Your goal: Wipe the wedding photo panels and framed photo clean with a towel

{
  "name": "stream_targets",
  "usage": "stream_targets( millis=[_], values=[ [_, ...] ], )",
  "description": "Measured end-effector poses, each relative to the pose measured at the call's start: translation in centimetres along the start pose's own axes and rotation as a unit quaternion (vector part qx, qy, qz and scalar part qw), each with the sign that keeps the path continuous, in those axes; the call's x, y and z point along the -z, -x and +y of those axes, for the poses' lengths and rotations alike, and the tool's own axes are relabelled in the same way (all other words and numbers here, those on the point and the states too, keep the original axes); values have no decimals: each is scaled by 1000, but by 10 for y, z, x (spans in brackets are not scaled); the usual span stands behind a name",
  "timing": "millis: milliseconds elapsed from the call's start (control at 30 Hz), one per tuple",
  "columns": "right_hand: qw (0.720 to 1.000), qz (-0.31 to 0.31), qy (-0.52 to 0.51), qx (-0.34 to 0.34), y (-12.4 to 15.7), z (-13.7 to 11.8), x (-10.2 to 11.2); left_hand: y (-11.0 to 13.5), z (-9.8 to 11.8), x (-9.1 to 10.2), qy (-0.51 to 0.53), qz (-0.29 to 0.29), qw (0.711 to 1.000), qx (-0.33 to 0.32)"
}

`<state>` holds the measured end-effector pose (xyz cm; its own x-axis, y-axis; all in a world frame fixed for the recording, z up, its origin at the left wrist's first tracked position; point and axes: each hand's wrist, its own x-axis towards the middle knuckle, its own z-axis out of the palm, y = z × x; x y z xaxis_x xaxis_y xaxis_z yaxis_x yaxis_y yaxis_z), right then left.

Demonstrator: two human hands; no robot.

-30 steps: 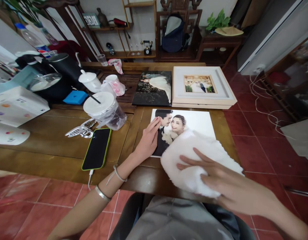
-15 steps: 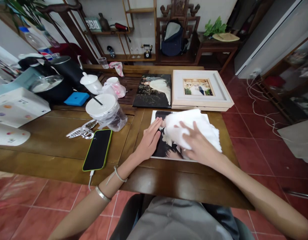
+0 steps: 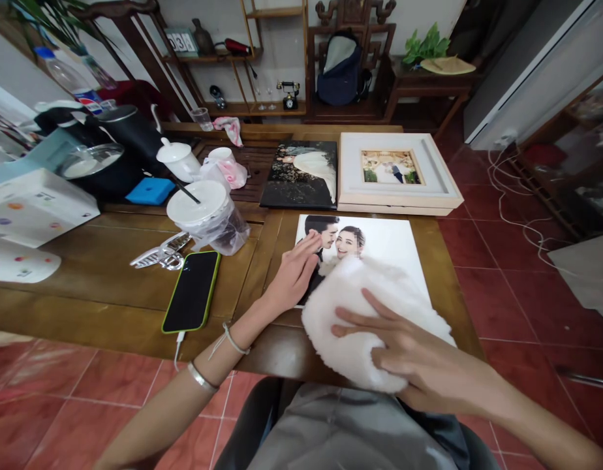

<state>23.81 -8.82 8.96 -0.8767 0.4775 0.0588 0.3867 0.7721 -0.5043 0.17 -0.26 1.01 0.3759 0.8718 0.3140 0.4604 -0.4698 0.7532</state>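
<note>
Green-cased phone beside a hair clip, lidded plastic cup, white framed photo farther back

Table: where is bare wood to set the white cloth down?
Widest bare patch: front left, between the phone, the hair clip and the dotted white boxes. A narrow strip runs right of the wedding print. Crowded behind: lidded cup, teapot, framed photo.

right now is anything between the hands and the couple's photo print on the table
Yes, for the right hand: the white fluffy cloth lies under its fingers, over the near part of the photo print. The left hand rests flat on the print's left edge, nothing visible in between.
</note>
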Motion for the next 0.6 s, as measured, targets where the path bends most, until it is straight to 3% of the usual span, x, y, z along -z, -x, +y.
stream_targets(
  millis=[167,267,333,433,600],
  values=[
    [984,94,42,-142,38,7,8,0,-1,-2,-50,-14,999,-15],
    [950,165,15,-264,45,24,18,0,-2,-3,-56,-11,998,-21],
    [927,226,-2,-299,39,35,28,0,-3,-3,-58,-9,998,-22],
    [925,278,4,-259,15,48,38,0,-4,-3,-63,-13,998,-20],
    [971,208,22,-115,-50,67,36,0,-2,-3,-75,-16,997,-19]
  ],
)
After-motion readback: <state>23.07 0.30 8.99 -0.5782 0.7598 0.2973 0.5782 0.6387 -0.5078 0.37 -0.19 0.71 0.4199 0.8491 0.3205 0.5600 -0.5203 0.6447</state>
